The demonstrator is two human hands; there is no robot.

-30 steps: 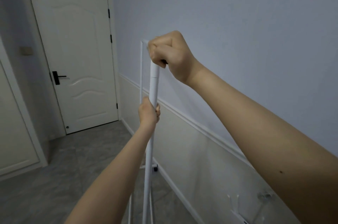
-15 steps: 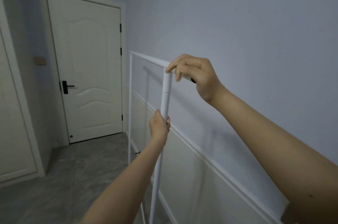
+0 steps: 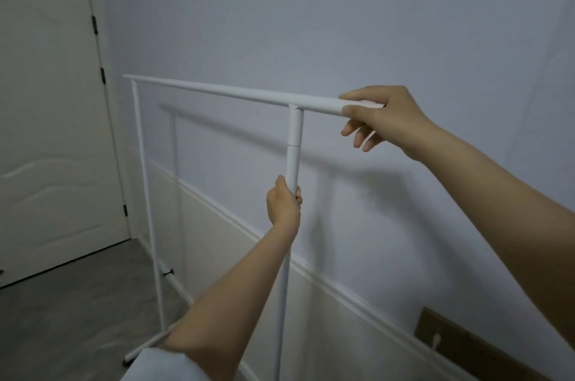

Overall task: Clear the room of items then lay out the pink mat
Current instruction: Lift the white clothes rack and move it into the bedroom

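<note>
The left hand (image 3: 283, 203) is wrapped tight around the near upright pole of a white clothes rack (image 3: 217, 91) standing beside the wall (image 3: 342, 22). The right hand (image 3: 382, 116) pinches the near end of its top bar, lower fingers loose. No pink mat shows.

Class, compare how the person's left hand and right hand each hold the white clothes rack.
The left hand wraps the near upright post, fist closed; the right hand pinches the top bar's end, its lower fingers loose. The left hand sits lower; the right hand is higher, nearer the wall. Both grip the same white rack.
</note>
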